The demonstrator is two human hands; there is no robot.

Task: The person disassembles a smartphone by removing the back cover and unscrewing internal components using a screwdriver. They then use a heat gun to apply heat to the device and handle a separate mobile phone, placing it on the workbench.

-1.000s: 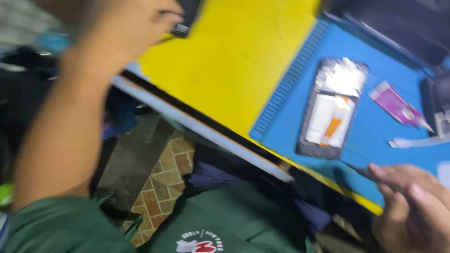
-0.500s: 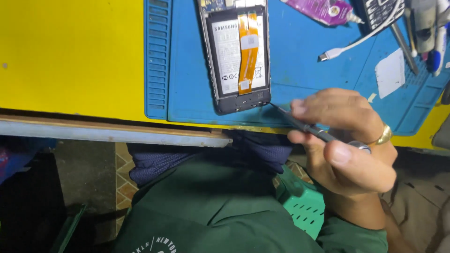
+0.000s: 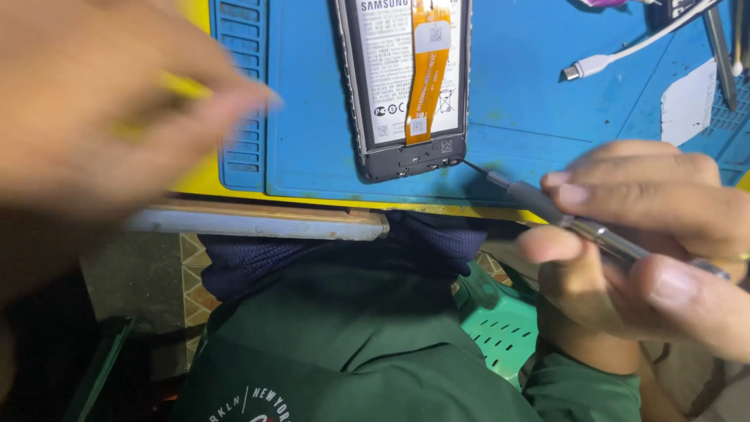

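Screwdriver [image 3: 578, 223] in right hand [image 3: 664, 250], white-labelled phone [image 3: 406, 86]

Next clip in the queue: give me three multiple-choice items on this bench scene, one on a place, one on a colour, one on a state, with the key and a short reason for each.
1. Where does the screwdriver tip touch the phone?
A. top edge
B. bottom right corner
C. middle of the battery

2. What colour is the flat ribbon cable running down the phone?
A. orange
B. green
C. white

3. What state is the phone in?
A. back cover on
B. screen facing up and lit
C. back cover off, insides showing

Key: 1 B, the thin tip held by the right hand meets the lower right corner. 2 A, the strip is plainly orange. 3 C, the battery and cable lie exposed on the blue mat.
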